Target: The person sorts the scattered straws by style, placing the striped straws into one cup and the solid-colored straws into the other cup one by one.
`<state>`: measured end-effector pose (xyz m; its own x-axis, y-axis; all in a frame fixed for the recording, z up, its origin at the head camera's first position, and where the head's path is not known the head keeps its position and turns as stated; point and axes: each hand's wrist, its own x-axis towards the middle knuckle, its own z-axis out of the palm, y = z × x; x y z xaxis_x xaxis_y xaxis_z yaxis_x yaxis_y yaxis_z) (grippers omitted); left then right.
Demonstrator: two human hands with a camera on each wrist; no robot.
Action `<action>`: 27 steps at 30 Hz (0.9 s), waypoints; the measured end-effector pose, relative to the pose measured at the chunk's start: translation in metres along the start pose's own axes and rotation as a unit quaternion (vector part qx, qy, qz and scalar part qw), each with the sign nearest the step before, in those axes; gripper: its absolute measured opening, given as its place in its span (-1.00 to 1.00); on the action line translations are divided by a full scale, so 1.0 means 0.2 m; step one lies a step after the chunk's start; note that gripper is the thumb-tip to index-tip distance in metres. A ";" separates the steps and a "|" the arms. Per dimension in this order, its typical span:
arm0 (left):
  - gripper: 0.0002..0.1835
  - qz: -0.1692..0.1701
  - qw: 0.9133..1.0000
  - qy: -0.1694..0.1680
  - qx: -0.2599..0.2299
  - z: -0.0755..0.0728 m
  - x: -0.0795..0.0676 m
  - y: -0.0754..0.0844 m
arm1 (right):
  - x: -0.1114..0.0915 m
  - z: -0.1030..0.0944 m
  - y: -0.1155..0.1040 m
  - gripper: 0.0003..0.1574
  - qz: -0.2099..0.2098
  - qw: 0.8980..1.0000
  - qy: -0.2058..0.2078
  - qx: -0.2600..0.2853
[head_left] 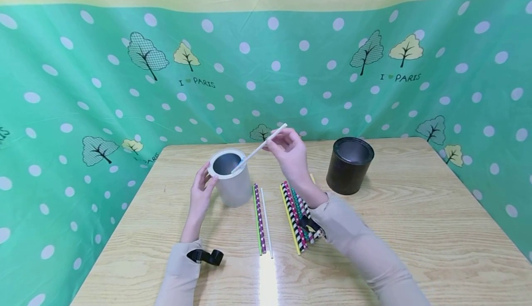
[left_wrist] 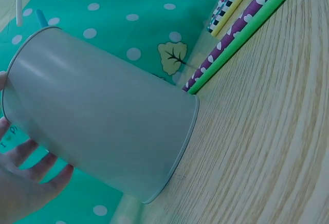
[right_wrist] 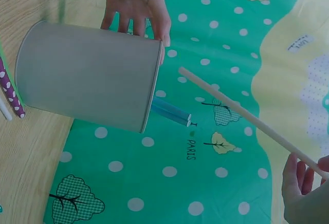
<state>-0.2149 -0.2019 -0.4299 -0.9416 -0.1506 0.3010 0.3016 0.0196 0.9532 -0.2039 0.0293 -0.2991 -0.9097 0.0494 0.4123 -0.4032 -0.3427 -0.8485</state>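
Observation:
My left hand holds the upright white can by its left side, thumb and fingers at the rim. Between the fingertips of my right hand is a plain white paper straw, pinched near its upper end. It slants down to the left, its lower tip over the can's mouth in the head view. From the right wrist, that straw shows apart from the can. Blue straws poke out of the can's mouth there.
Beside the can lie a green straw, a purple heart-patterned straw and another white straw. Several patterned straws lie partly under my right forearm. A black can stands at the right, before a green dotted curtain.

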 end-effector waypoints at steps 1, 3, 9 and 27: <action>-0.47 0.001 1.000 0.000 -0.001 0.00 0.00 0.00 | 0.00 0.00 0.01 -0.73 -0.012 1.000 -0.005 -0.003; -0.47 0.000 1.000 0.001 -0.001 0.00 0.00 0.00 | 0.00 0.01 0.03 -0.73 -0.021 0.999 -0.013 -0.020; -0.47 -0.008 1.000 0.002 0.006 0.00 0.00 0.00 | 0.00 0.04 0.07 -0.71 -0.023 0.997 -0.030 -0.068; -0.47 -0.009 1.000 0.001 0.006 0.00 0.01 0.00 | -0.06 -0.07 0.15 -0.65 0.075 0.977 -0.068 -0.187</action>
<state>-0.2158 -0.2028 -0.4295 -0.9469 -0.1526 0.2831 0.2821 0.0286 0.9590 -0.2075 0.0319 -0.3342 -0.9501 -0.1081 0.2924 -0.2972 0.0307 -0.9543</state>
